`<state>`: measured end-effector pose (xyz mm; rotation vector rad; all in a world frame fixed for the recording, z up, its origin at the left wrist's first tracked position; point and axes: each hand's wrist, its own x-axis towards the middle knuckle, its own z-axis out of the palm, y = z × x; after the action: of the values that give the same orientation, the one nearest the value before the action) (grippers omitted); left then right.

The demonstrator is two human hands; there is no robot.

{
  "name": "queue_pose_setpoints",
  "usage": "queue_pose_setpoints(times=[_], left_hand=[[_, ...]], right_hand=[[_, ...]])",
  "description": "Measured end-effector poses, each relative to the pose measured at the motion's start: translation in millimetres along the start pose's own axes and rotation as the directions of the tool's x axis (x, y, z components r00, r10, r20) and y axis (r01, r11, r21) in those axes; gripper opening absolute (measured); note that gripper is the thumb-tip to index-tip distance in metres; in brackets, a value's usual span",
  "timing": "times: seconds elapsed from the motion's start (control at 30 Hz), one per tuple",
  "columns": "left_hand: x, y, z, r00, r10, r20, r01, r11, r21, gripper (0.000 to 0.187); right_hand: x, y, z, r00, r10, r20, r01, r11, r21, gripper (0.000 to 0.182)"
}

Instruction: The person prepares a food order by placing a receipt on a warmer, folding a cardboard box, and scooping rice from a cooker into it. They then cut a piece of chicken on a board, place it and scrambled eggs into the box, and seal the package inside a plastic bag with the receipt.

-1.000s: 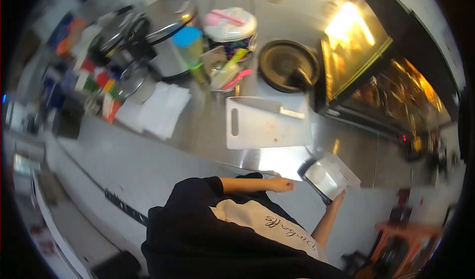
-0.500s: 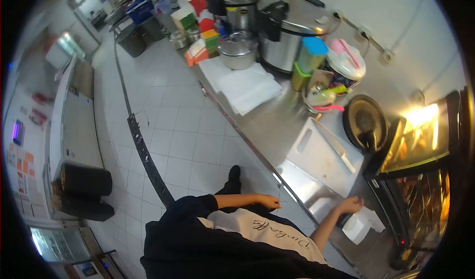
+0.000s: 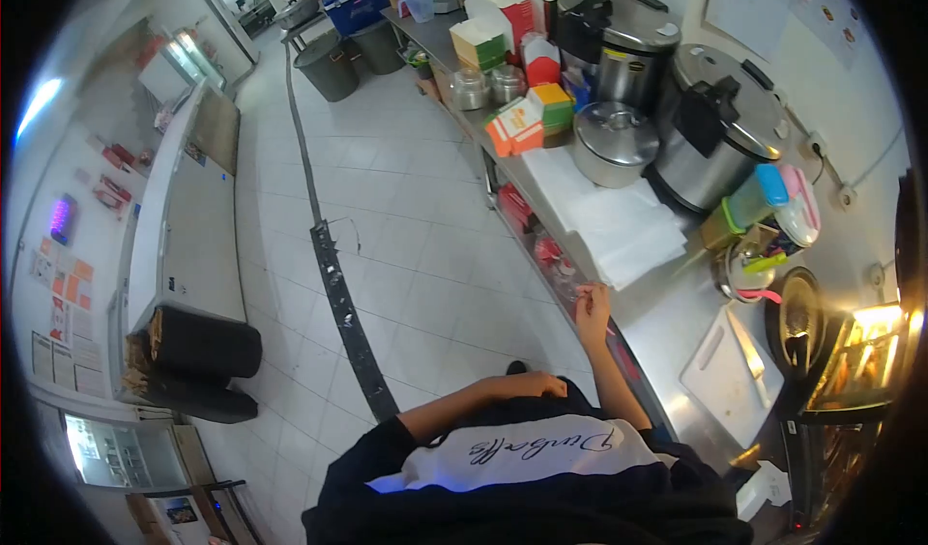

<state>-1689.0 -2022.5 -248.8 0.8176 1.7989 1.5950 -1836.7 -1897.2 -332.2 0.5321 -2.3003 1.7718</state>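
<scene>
The right arm was stretched forward from the body, and the right hand (image 3: pixel 593 305) was raised at the front edge of the steel bench (image 3: pixel 667 318), fingers loosely spread and nothing gripped in it. It was held just beside the near corner of a stack of white paper sheets (image 3: pixel 619 221), though whether the fingertips touched the paper could not be told. The left arm was bent across the front of the body, and the left hand (image 3: pixel 537 386) was rested against the dark shirt with the fingers curled inward (empty, as far as could be seen).

The paper stack was laid flat on the bench, between the hand and the cookers behind it. Two large steel cookers with black lids were counted against the wall: one (image 3: pixel 717 139) just behind the paper, the other (image 3: pixel 619 43) farther along. One smaller lidded steel pot (image 3: pixel 611 141) was set in front of them, touching the far edge of the paper. One white cutting board (image 3: pixel 735 371) was seen nearer the body, with one knife (image 3: pixel 746 344) laid across it. One dark round pan (image 3: pixel 797 325) was placed just beyond the board. One green container with a blue lid (image 3: pixel 749 202) was stood beside the near cooker. Two grey bins (image 3: pixel 350 57) were stood on the tiled floor at the far end of the bench.
</scene>
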Motion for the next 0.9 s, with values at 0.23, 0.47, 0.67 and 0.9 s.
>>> queue_pose_setpoints(times=[0.23,0.47,0.67,0.9], left_hand=[[-25.8,22.0,-124.1,0.932,-0.36,0.032,0.274,0.762,0.586,0.019],[-5.5,1.3,-293.1,0.974,-0.109,0.201,-0.063,0.715,0.696,0.01],[9.5,1.1,-443.0,0.98,0.053,0.191,-0.154,0.81,0.565,0.012],[22.3,-12.2,-579.9,0.962,0.181,0.204,-0.258,0.846,0.467,0.011]], right_hand=[[99.9,7.3,80.3,0.992,0.04,0.121,-0.044,0.998,0.035,0.017],[252.3,12.7,117.3,0.993,0.109,-0.038,-0.106,0.992,0.066,0.014],[422.5,9.4,134.7,0.962,0.054,-0.268,-0.053,0.999,0.012,0.012],[644.7,36.9,194.8,0.98,-0.178,0.086,0.193,0.768,-0.611,0.019]])
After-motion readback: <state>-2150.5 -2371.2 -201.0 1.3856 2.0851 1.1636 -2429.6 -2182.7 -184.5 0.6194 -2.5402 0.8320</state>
